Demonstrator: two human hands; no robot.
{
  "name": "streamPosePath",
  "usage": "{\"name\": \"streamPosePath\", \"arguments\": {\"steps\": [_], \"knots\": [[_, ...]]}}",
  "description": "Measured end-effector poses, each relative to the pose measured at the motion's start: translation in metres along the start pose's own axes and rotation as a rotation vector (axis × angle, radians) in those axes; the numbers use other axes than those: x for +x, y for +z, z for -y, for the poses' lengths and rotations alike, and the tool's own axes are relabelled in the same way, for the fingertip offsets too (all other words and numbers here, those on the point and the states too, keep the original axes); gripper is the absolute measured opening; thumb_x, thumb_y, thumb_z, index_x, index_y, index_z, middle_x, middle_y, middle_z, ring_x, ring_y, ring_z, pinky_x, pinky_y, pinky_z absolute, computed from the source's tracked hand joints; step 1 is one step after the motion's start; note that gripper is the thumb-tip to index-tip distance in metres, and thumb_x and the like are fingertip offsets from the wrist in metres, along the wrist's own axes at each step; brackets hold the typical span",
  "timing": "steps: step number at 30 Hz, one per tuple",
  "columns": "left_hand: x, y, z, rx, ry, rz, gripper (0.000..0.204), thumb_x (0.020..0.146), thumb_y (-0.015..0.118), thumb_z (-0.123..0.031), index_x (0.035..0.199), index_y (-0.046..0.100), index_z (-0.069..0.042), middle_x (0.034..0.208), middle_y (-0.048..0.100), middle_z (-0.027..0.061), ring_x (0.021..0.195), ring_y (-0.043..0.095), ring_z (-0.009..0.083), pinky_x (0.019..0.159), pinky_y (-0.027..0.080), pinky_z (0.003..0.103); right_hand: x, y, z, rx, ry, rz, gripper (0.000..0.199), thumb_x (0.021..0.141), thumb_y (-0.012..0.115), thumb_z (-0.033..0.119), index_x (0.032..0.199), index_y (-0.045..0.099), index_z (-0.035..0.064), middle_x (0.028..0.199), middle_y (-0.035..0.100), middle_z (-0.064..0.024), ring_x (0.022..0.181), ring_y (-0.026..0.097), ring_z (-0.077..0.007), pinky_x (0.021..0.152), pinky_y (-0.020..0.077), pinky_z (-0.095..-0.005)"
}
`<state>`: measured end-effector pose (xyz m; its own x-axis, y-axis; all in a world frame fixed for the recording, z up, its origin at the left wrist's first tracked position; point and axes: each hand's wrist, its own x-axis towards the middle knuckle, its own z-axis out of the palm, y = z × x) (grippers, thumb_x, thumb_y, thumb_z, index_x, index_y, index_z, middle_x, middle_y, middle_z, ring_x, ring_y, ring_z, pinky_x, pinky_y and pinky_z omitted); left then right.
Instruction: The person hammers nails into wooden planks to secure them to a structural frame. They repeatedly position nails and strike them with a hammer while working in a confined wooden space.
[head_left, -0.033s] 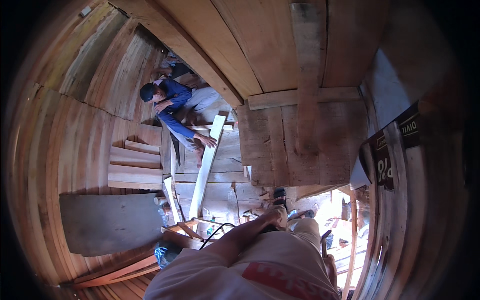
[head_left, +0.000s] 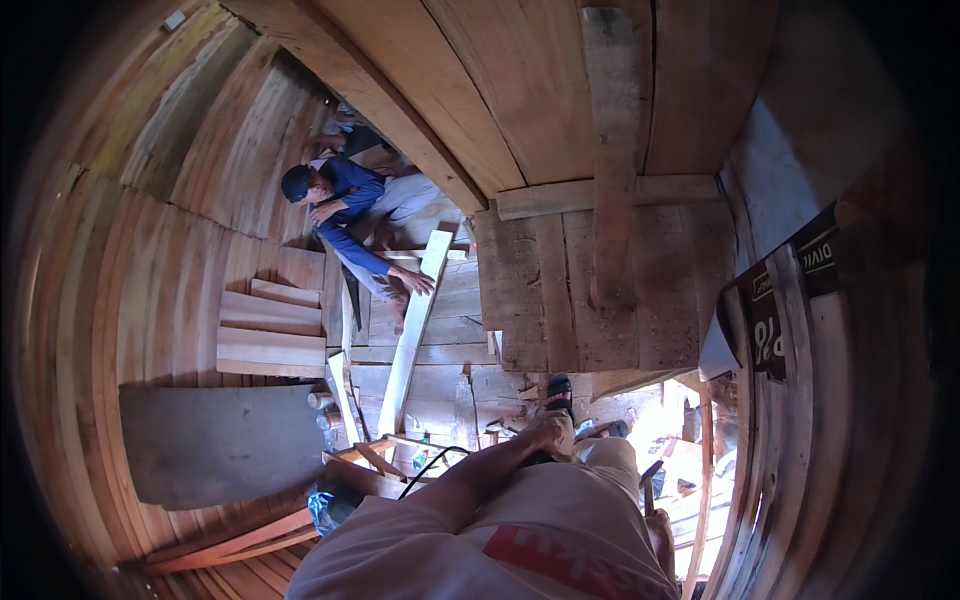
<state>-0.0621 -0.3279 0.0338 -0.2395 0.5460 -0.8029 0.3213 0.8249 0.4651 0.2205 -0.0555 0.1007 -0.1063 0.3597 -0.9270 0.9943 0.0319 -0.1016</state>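
My left hand (head_left: pixel 546 434) rests low in front of my body, by my leg. Its fingers are too small and shaded to make out. At my right side, my right hand (head_left: pixel 659 520) is closed around the handle of what looks like a hammer (head_left: pixel 650 480), its dark head pointing up. A long pale plank (head_left: pixel 405 355) slants across the boards ahead of me. A co-worker (head_left: pixel 350 215) in a blue top and dark cap sits beside it, one hand (head_left: pixel 415 282) lying on the plank.
Wooden board walls (head_left: pixel 110 290) curve round the left, with a grey sheet (head_left: pixel 220 445) against them. Stacked boards (head_left: pixel 270 345) stand nearby. A wooden panel (head_left: pixel 610 290) hangs close ahead. Bright gaps show beside upright slats (head_left: pixel 706 470) on the right. A black cable (head_left: pixel 428 466) loops by my left arm.
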Motion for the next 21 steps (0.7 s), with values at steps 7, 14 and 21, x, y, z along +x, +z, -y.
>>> {"name": "streamPosePath", "arguments": {"steps": [7,14,21], "knots": [[-0.011,0.023,-0.002,0.127,-0.185,-0.197,0.032,0.079,0.051,-0.028,0.084,0.068,-0.002,0.092,0.065,0.0196,0.083,0.064,0.0315,0.076,0.050,0.044,-0.053,-0.029,0.018,-0.037,-0.093,-0.040,0.024,0.082,0.058,0.008,0.096,0.052,-0.0106,0.074,0.061,-0.0153,0.054,0.060,-0.0187,0.042,0.0505,-0.0320],[-0.037,-0.003,-0.006,0.328,0.156,-0.097,0.030,0.082,0.048,-0.026,0.079,0.065,-0.001,0.082,0.064,0.0187,0.080,0.063,0.0354,0.072,0.049,0.046,0.053,-0.017,-0.087,0.022,0.045,0.028,0.025,0.080,0.060,0.010,0.091,0.057,-0.0129,0.068,0.061,-0.0145,0.053,0.062,-0.0197,0.044,0.0529,-0.0329],[-0.075,-0.072,-0.069,0.057,0.179,0.164,0.034,0.087,0.045,-0.033,0.087,0.056,-0.001,0.093,0.058,0.0198,0.092,0.057,0.0314,0.077,0.041,0.043,0.016,0.015,-0.073,0.353,0.074,0.074,0.016,0.081,0.058,0.005,0.082,0.056,-0.0109,0.062,0.057,-0.0125,0.047,0.056,-0.0187,0.042,0.0509,-0.0339]]}}
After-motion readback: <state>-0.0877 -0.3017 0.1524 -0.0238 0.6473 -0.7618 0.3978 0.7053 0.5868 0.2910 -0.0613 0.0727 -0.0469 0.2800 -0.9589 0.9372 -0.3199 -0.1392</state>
